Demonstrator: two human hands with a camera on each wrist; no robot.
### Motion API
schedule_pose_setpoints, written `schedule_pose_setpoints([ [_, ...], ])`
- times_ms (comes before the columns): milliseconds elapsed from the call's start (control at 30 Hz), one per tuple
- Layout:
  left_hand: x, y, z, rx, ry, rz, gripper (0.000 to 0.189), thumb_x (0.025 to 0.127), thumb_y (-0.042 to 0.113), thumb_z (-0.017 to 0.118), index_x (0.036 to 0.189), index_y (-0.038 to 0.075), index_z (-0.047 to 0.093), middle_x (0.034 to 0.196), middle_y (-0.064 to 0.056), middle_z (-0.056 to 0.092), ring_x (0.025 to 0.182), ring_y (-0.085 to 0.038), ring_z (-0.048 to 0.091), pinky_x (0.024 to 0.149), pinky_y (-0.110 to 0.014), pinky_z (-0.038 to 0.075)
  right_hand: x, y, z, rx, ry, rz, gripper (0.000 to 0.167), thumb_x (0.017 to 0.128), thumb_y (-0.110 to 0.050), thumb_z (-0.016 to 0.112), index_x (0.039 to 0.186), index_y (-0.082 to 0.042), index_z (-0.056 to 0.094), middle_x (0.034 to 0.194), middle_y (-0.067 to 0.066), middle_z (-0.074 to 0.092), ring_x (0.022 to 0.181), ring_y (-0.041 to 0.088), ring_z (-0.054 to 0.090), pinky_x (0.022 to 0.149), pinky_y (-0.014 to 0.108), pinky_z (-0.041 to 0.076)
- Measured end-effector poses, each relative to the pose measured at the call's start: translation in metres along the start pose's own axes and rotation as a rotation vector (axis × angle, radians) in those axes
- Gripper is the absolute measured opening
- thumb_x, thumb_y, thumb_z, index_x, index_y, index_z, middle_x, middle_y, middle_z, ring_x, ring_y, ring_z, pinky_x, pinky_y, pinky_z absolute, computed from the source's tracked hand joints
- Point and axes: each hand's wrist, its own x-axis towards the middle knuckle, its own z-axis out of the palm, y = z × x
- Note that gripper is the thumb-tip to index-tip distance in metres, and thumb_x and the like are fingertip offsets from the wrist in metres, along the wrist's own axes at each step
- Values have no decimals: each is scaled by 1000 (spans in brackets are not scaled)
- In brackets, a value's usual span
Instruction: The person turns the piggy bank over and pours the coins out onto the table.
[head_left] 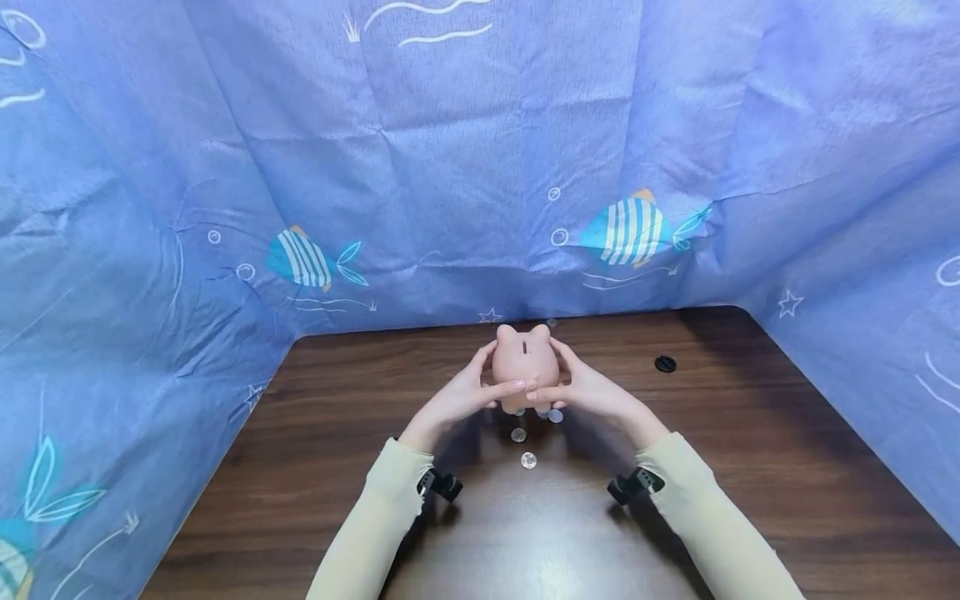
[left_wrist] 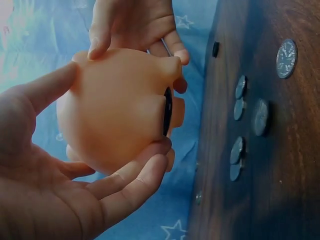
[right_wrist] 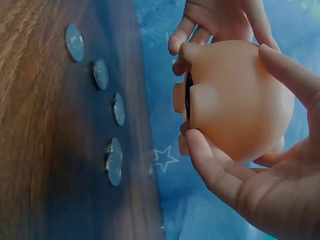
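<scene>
A pink piggy bank [head_left: 525,365] is held upright above the table between my two hands, its coin slot facing up. My left hand [head_left: 461,396] grips its left side, and my right hand [head_left: 603,396] grips its right side, thumbs almost meeting across the near face. In the left wrist view, a dark round opening or rim [left_wrist: 168,111] shows on the bank's underside among its stubby feet. Several silver coins lie on the table below, among them one coin [head_left: 528,460] nearest me and another coin [head_left: 555,415] by the right fingers.
A small round black plug [head_left: 665,363] lies on the dark wooden table [head_left: 300,483], right of the bank. Another coin [head_left: 552,322] sits near the table's back edge. Blue fish-patterned cloth [head_left: 450,183] hangs behind the table and along both sides.
</scene>
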Motion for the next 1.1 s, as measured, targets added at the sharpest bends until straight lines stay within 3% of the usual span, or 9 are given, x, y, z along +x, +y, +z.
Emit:
schedule_pose_setpoints([
  [133, -9, 12, 0, 51, 53, 192, 97, 87, 32, 82, 161, 30, 18, 150, -1, 43, 107, -19, 64, 91, -43, 54, -12, -13, 3, -142, 86, -184, 112, 84, -23, 84, 163, -22, 4, 154, 18, 38, 117, 29, 58, 96, 52, 50],
  [333, -47, 56, -5, 400, 212, 1018, 113, 72, 4, 91, 158, 30, 22, 162, -14, 26, 133, -34, 50, 105, -43, 47, -47, -56, 12, -525, 350, -1019, 86, 88, -33, 78, 156, -24, 26, 163, 19, 22, 145, 38, 33, 112, 45, 38],
  [400, -51, 63, -6, 460, 228, 1153, 114, 70, 0, 91, 156, 29, 22, 162, -20, 22, 136, -41, 45, 106, -48, 45, -48, -60, 11, -539, 364, -1169, 77, 90, -32, 77, 150, -20, 30, 161, 26, 22, 144, 45, 32, 112, 45, 39],
  [467, -47, 60, -5, 447, 219, 1092, 112, 71, 3, 91, 156, 28, 22, 162, -19, 23, 135, -38, 47, 106, -47, 45, -42, -53, 10, -483, 330, -1097, 81, 88, -32, 79, 151, -21, 29, 161, 23, 23, 141, 41, 38, 110, 46, 41],
  [500, -42, 55, -4, 418, 214, 984, 110, 74, 7, 91, 157, 28, 22, 161, -15, 26, 133, -33, 49, 105, -43, 46, -37, -48, 8, -438, 301, -978, 87, 86, -32, 81, 154, -23, 27, 162, 19, 25, 139, 37, 40, 110, 48, 40],
  [633, -18, 22, 2, 131, 96, 335, 102, 83, 30, 85, 161, 24, 19, 154, -9, 39, 118, -23, 60, 96, -41, 52, -13, -15, 3, -158, 103, -301, 110, 84, -25, 84, 163, -21, 7, 159, 18, 31, 118, 28, 56, 99, 55, 47],
  [733, -7, -1, 7, 10, 20, -3, 101, 87, 38, 80, 161, 17, 14, 151, -16, 44, 111, -26, 64, 89, -49, 55, -2, 4, 0, -9, -25, 12, 112, 87, -15, 79, 162, -14, -4, 157, 25, 29, 98, 28, 64, 87, 52, 54],
  [833, -3, -8, 8, 3, -1, -70, 102, 88, 39, 79, 161, 12, 12, 151, -20, 43, 110, -27, 63, 88, -53, 54, 0, 9, -1, 31, -65, 64, 114, 87, -17, 79, 162, -11, -7, 159, 25, 24, 93, 25, 65, 81, 47, 56],
  [1100, -13, 19, 1, 17, 56, 93, 98, 86, 37, 82, 160, 31, 18, 150, -2, 43, 101, -22, 67, 85, -45, 54, -16, -23, 0, -175, 56, -114, 116, 83, -34, 85, 163, -29, 1, 155, 14, 37, 122, 28, 58, 100, 48, 48],
])
